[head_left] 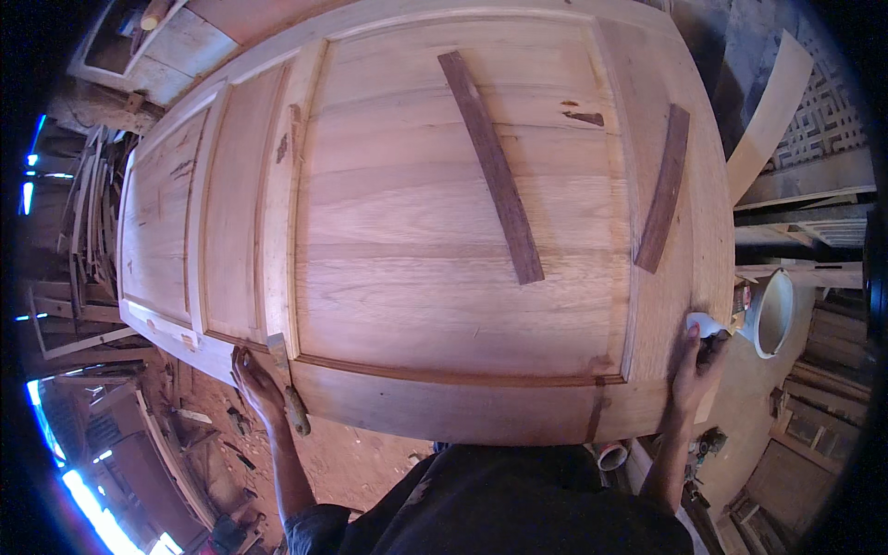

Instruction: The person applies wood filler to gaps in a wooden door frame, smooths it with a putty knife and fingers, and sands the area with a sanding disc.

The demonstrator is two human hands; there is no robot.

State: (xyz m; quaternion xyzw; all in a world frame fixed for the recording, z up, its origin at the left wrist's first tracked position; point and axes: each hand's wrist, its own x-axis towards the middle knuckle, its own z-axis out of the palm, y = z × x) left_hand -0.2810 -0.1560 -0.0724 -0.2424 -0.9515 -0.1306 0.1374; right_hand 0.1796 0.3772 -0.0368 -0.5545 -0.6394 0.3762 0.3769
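A large pale wooden panelled door (462, 222) lies flat in front of me, with raised mouldings around its panels. My left hand (256, 381) rests at its near edge, fingers stretched out and holding nothing. Just beside those fingers a putty knife (294, 407) lies across the edge, its blade on the wood and its handle pointing toward me. At the near right corner my right hand (694, 365) is closed on a small white piece (705, 324), perhaps folded paper or cloth; its kind is unclear. Dark patches of filler (583, 118) mark the wood.
Two dark wooden strips, one longer strip (492, 166) and one shorter strip (662, 190), lie on the door. Right of it stands a white bucket (771, 314). A pale curved board (770, 116) leans at the far right. Scrap timber (92, 208) is stacked at the left.
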